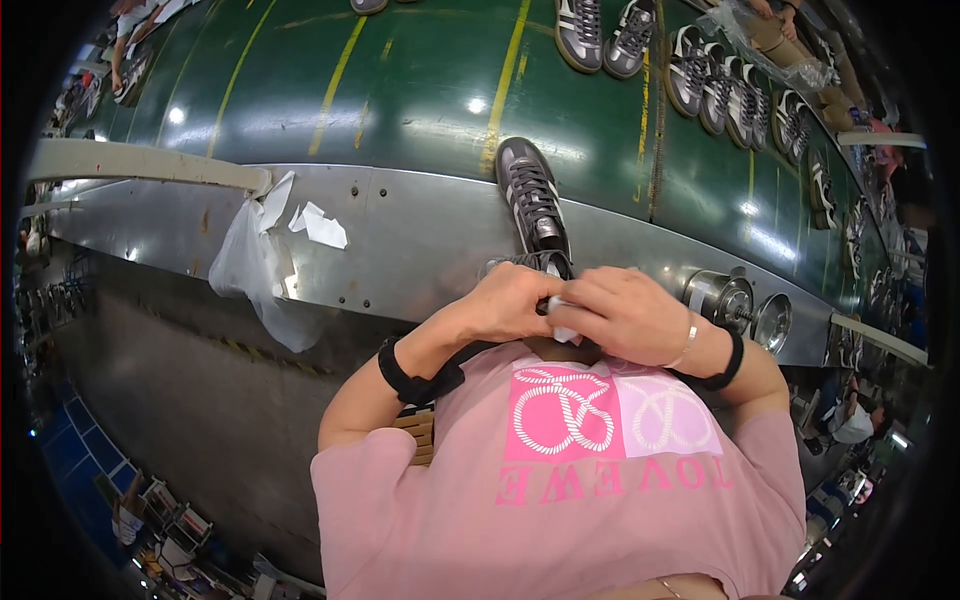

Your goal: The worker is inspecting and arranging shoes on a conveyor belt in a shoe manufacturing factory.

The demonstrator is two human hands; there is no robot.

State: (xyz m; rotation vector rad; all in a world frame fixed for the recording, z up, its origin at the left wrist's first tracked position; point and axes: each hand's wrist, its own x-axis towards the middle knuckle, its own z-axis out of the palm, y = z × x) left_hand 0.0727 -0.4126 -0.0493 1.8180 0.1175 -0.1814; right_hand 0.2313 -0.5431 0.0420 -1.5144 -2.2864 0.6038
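A dark grey sneaker (530, 185) with light side stripes and dark laces lies on the metal ledge, its toe over the green belt. Close to my chest, a second dark lace-up shoe (518, 264) shows only in part behind my fingers. My left hand (515, 302) is closed at this shoe's near side. Opposite it, my right hand (632, 315) pinches a small crumpled white piece (565, 322) at the shoe's opening. The fingertips of both hands nearly meet there. Whether the white piece is paper or lining, I cannot tell.
Several similar sneakers (715, 85) stand on the green belt (420, 90) at the far right. A metal canister (718, 297) and round lid (772, 322) sit right of my hands. A plastic bag (245, 255) hangs over the ledge (420, 225) at left, beside torn white paper (322, 227).
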